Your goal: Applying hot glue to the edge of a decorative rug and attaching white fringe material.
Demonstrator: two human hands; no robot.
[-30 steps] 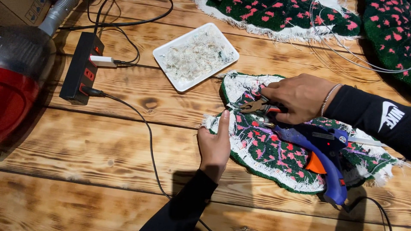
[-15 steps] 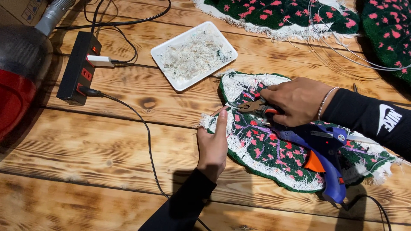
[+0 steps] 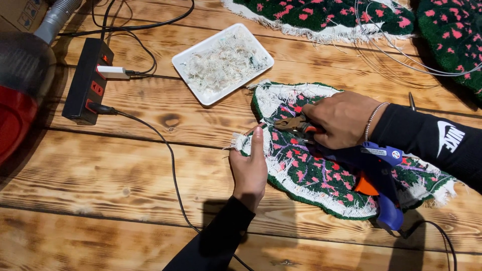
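At centre on the wooden table (image 3: 100, 165): green rug piece (image 3: 321, 173) with pink flecks and a white fringe, lying face-down edge folded. My left hand (image 3: 249, 168) presses its 9 o'clock edge, fingers flat on the fringe, gripping nothing. My right hand (image 3: 344, 119) is closed around pliers (image 3: 291, 123), jaws hard to make out against the pile. Blue glue gun (image 3: 379, 183) lies across the rug at 4 o'clock, its nozzle hidden under my right hand. White tray (image 3: 188, 60) of yarn trimmings at 11 o'clock. Black power strip (image 3: 85, 83) at 10 o'clock. Red vacuum (image 3: 15, 110) cut off at 9 o'clock.
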